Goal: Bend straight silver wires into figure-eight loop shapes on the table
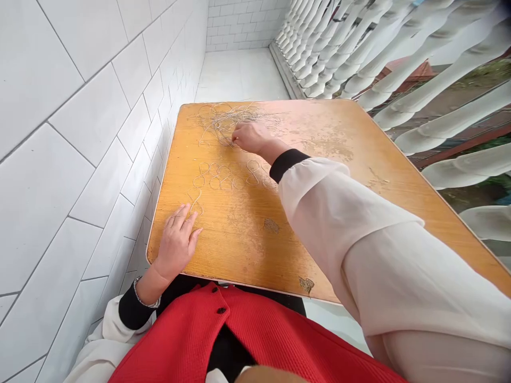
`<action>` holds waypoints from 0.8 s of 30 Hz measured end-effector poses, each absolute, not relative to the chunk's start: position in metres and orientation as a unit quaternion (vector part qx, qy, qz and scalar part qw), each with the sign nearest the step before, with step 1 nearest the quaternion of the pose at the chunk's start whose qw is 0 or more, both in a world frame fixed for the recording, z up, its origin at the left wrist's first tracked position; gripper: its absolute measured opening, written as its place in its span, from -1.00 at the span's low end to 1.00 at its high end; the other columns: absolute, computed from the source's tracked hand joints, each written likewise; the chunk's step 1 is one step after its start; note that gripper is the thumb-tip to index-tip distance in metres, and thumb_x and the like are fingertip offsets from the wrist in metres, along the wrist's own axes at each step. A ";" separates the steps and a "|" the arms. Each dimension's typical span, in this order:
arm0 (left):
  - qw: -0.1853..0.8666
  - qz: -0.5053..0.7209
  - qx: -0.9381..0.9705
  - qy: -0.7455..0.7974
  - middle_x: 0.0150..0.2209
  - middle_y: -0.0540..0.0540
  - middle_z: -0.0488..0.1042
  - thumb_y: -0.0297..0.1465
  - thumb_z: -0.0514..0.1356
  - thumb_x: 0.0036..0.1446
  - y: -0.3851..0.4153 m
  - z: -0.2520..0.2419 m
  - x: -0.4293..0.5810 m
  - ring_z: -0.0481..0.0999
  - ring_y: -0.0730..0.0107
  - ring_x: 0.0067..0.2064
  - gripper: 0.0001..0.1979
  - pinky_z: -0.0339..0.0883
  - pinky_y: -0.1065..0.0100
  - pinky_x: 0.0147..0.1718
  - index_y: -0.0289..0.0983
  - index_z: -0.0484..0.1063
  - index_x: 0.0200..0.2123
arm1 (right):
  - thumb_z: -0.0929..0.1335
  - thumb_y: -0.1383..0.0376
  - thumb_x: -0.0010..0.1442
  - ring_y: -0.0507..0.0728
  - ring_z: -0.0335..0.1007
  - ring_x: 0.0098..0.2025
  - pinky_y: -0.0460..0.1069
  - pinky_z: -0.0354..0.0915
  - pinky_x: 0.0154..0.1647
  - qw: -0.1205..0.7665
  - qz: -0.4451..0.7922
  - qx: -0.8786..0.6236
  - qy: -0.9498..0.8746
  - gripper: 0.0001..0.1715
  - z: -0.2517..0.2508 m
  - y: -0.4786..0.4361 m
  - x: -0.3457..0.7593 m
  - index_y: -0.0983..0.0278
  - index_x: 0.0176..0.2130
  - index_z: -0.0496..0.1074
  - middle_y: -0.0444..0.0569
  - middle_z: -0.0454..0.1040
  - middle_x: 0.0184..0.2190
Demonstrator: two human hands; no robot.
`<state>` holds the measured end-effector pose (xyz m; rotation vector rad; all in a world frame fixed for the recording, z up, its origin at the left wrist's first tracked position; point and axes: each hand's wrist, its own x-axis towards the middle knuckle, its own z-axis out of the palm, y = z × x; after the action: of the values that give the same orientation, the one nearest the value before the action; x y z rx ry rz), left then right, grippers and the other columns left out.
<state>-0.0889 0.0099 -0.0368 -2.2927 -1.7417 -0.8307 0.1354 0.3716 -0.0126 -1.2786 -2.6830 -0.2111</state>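
Note:
My right hand reaches to the far side of the wooden table, its fingers bent together at the near edge of a tangled pile of thin wires. What the fingertips pinch, if anything, is too small to make out. Nearer to me, my left hand rests flat, fingers apart, with its fingertips beside a thin curved wire piece. Between the hands lies a row of looped wire pieces, bent in figure-eight-like curves. My right forearm covers the right end of that row.
The worn wooden table has peeled patches and rounded corners. A white tiled wall runs close along its left side. White balusters line the right side, and a pale floor lies beyond the table.

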 end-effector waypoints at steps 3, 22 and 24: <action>0.062 -0.275 -0.765 -0.579 0.24 -0.34 0.50 -0.36 0.10 0.40 0.009 -0.035 -0.088 0.51 0.02 0.29 -0.69 0.52 -0.02 0.19 -0.31 0.46 0.12 | 0.28 0.39 0.23 0.26 0.50 -0.12 0.20 0.38 -0.09 0.134 -0.044 -0.444 -0.885 -0.76 -0.005 0.367 0.135 0.23 -0.32 0.54 0.12 0.63 -0.13; -0.328 -0.501 -0.580 -0.553 0.08 -0.28 0.61 -0.21 0.23 0.32 0.062 0.029 -0.093 0.64 0.29 0.09 -0.65 0.56 0.33 -0.01 -0.30 0.43 0.07 | 0.40 0.58 0.15 -0.03 0.34 -0.51 -0.08 0.27 -0.47 0.471 0.365 -0.459 -0.659 -0.73 0.090 0.209 0.122 0.28 -0.46 0.39 -0.11 0.50 -0.53; -0.361 -0.485 -0.592 -0.532 -0.04 -0.23 0.64 -0.27 0.31 0.25 0.081 0.043 -0.080 0.66 0.34 -0.03 -0.69 0.53 0.37 -0.05 -0.31 0.47 -0.02 | 0.47 0.53 0.10 -0.03 0.34 -0.52 -0.08 0.29 -0.49 0.461 0.331 -0.434 -0.699 -0.77 0.080 0.181 0.116 0.27 -0.45 0.42 -0.14 0.49 -0.55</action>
<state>-0.0800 0.0814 0.0433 -2.4640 -2.2160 -2.0204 0.1156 0.1810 0.0795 -1.0691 -1.7213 0.8158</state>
